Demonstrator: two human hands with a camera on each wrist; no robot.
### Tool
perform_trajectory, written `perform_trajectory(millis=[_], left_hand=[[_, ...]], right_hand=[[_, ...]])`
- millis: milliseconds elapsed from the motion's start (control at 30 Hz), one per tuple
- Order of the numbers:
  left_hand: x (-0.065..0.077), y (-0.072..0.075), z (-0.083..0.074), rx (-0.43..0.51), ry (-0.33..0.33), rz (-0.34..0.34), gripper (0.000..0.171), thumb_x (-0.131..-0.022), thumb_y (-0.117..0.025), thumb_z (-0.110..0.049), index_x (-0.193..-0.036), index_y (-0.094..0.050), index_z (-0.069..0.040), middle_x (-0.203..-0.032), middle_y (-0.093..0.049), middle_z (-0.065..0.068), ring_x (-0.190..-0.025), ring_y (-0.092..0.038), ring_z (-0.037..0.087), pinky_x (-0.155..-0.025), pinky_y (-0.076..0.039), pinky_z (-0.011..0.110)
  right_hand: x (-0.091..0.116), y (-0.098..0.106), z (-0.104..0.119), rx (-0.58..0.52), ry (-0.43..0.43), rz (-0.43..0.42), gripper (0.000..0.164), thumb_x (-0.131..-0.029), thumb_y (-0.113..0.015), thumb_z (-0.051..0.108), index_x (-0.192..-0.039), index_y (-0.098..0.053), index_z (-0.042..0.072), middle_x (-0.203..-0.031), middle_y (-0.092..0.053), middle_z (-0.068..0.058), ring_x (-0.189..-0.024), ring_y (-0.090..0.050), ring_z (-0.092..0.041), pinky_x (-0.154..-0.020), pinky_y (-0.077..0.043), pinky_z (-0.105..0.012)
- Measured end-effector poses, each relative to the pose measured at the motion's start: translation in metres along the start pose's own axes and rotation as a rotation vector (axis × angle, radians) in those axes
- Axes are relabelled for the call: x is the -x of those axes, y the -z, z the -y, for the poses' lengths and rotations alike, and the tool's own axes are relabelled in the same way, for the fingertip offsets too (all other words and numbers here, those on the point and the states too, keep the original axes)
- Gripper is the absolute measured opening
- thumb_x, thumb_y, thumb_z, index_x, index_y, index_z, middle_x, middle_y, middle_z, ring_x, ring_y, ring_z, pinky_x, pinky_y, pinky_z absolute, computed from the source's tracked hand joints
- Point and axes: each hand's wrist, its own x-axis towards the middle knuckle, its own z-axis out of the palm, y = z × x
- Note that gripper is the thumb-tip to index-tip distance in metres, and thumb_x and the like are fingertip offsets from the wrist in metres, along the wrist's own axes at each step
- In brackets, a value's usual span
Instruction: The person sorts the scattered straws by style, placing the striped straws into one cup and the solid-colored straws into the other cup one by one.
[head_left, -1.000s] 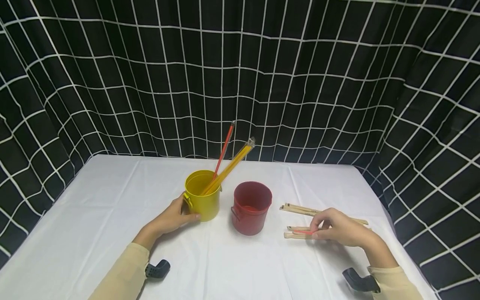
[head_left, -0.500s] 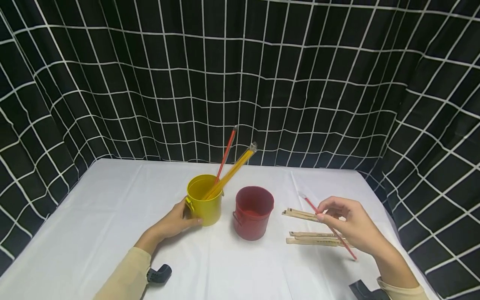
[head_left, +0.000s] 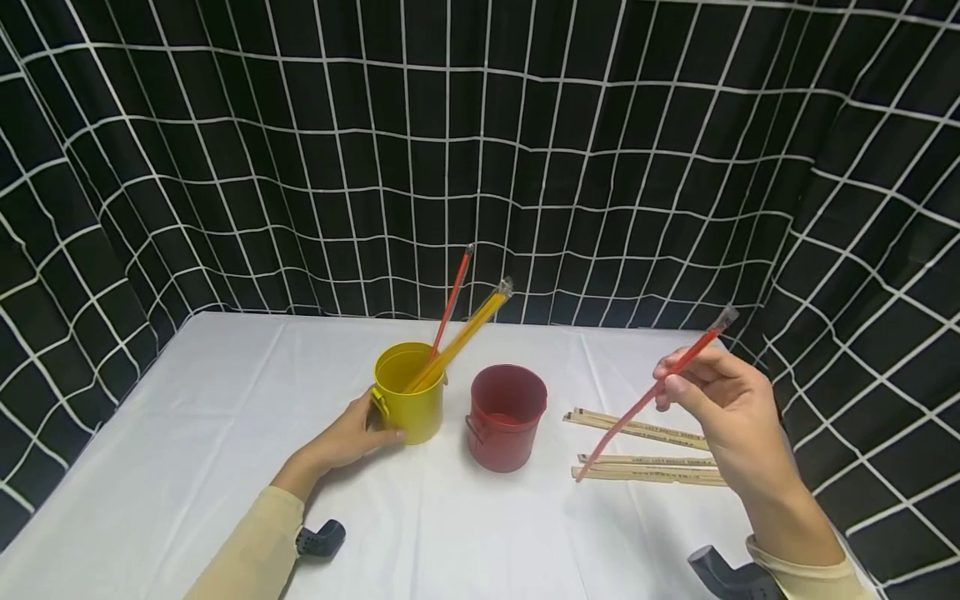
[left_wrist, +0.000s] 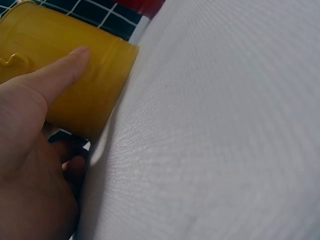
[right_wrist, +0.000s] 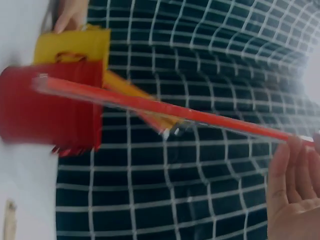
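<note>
My right hand [head_left: 738, 408] pinches a thin red stick in a clear plastic wrapper [head_left: 637, 406] between thumb and fingertips, raised and slanted above the table's right side. The right wrist view shows this red stick [right_wrist: 170, 111] stretching across in front of the buckets. At the left, my left hand [head_left: 348, 442] holds the side of a small yellow bucket [head_left: 420, 417]. Its thumb lies along the wall of the yellow bucket [left_wrist: 100, 65], the other fingers partly hidden behind. Leaning in that bucket are yellow sticks [head_left: 468, 332] and a red stick [head_left: 453, 298], with clear wrapper ends upward.
A small red bucket [head_left: 501, 446] stands just right of the yellow one. Several pale printed sticks [head_left: 652, 475] lie in two groups on the white-covered table [head_left: 480, 542]. A black cloth with a white grid [head_left: 480, 167] hangs behind and at both sides.
My right hand has lifted the red stick off from among the pale sticks and turned it, so its wrapper end now points up and right. My left hand stays at the yellow bucket.
</note>
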Motion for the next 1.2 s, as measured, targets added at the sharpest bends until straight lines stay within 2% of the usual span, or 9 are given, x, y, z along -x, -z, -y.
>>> perform_trajectory(millis=[167,333,567,833,1000,1200], left_hand=[[0.000,0.000,0.000,-0.004,0.001,0.002,0.090,-0.090,-0.076,-0.024,-0.160,-0.022,-0.012,-0.168,-0.026,0.012,-0.158,-0.016,0.035,-0.129,-0.010,0.057],[0.000,0.000,0.000,-0.006,-0.001,0.000,0.090,-0.090,-0.076,-0.024,-0.160,-0.021,-0.011,-0.168,-0.025,0.012,-0.158,-0.014,0.035,-0.129,-0.009,0.057],[0.001,-0.001,0.001,-0.021,0.015,-0.001,0.092,-0.090,-0.076,-0.027,-0.161,-0.020,-0.011,-0.169,-0.023,0.013,-0.158,-0.014,0.036,-0.129,-0.009,0.058],[0.000,0.002,0.000,-0.022,0.003,-0.002,0.091,-0.090,-0.076,-0.026,-0.161,-0.020,-0.011,-0.169,-0.024,0.013,-0.158,-0.014,0.036,-0.129,-0.009,0.058],[0.000,0.002,0.000,-0.023,-0.007,0.003,0.091,-0.089,-0.076,-0.026,-0.160,-0.021,-0.010,-0.168,-0.025,0.014,-0.158,-0.015,0.036,-0.129,-0.011,0.058],[0.001,0.000,0.000,-0.022,0.000,0.005,0.091,-0.090,-0.076,-0.027,-0.160,-0.020,-0.010,-0.169,-0.023,0.015,-0.158,-0.014,0.037,-0.129,-0.010,0.058]], right_hand=[[-0.024,-0.025,0.008,-0.214,0.107,0.011,0.031,-0.090,-0.045,-0.026,-0.112,-0.062,-0.012,-0.101,-0.074,-0.012,-0.087,-0.070,-0.018,-0.072,-0.063,-0.025],[-0.043,-0.046,0.007,-0.286,0.086,0.008,0.033,-0.092,-0.045,-0.022,-0.110,-0.066,-0.004,-0.102,-0.074,-0.010,-0.088,-0.073,-0.018,-0.072,-0.064,-0.027],[-0.051,-0.068,-0.017,-0.260,-0.028,-0.066,0.031,-0.097,-0.049,-0.013,-0.107,-0.069,0.009,-0.100,-0.076,-0.002,-0.082,-0.073,-0.014,-0.070,-0.064,-0.024],[-0.056,-0.073,-0.028,-0.348,-0.056,-0.090,0.026,-0.098,-0.051,-0.011,-0.107,-0.068,0.006,-0.100,-0.077,-0.004,-0.080,-0.074,-0.015,-0.070,-0.064,-0.026],[-0.062,-0.076,-0.032,-0.389,-0.084,-0.108,0.026,-0.099,-0.052,-0.009,-0.105,-0.070,0.008,-0.100,-0.077,-0.002,-0.080,-0.074,-0.015,-0.070,-0.064,-0.026],[-0.069,-0.080,-0.038,-0.345,-0.150,-0.142,0.025,-0.099,-0.053,-0.006,-0.102,-0.069,0.012,-0.096,-0.077,0.001,-0.077,-0.074,-0.012,-0.069,-0.064,-0.026]])
